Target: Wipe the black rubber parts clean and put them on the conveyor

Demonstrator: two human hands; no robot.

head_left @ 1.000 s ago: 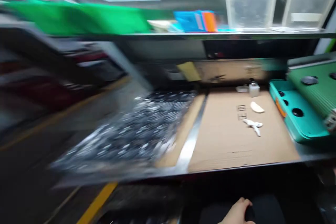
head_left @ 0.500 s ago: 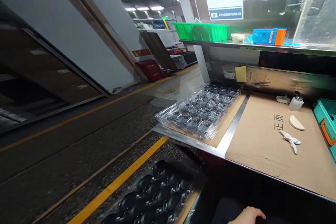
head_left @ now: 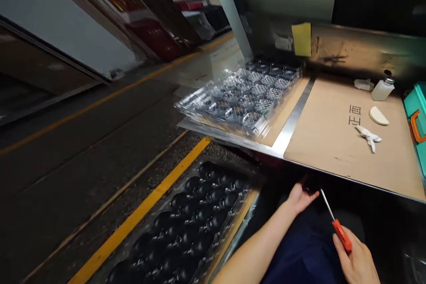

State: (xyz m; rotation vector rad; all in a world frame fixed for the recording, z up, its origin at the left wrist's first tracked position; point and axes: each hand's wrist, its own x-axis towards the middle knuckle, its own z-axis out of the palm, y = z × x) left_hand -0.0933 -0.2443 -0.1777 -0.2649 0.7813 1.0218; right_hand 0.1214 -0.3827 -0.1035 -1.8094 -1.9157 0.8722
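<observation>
My right hand (head_left: 359,257) at the lower right is wrapped round the handle of a red-handled tool (head_left: 342,235) with a thin metal blade. The blade slants up and left, its tip close to the thumb of my other hand. Below the bench edge, my left hand (head_left: 299,199) is partly closed around something dark that blends into the black background. Its thumb points right, and most of its fingers are hidden. Down at the left lies a clear tray (head_left: 248,186) of round black parts. Another clear plastic tray (head_left: 229,117) with dark round parts rests on the bench.
Cardboard (head_left: 319,142) covers the bench top. On it are a white pump bottle (head_left: 382,88), a half-round white pad (head_left: 378,116), a crumpled white cloth piece (head_left: 368,136) and a teal box (head_left: 420,106) with an orange handle. A yellow line (head_left: 143,213) crosses the floor.
The view has tilted down. My left hand has risen further into view under the bench edge, and my right hand has appeared with the red-handled tool in it.
</observation>
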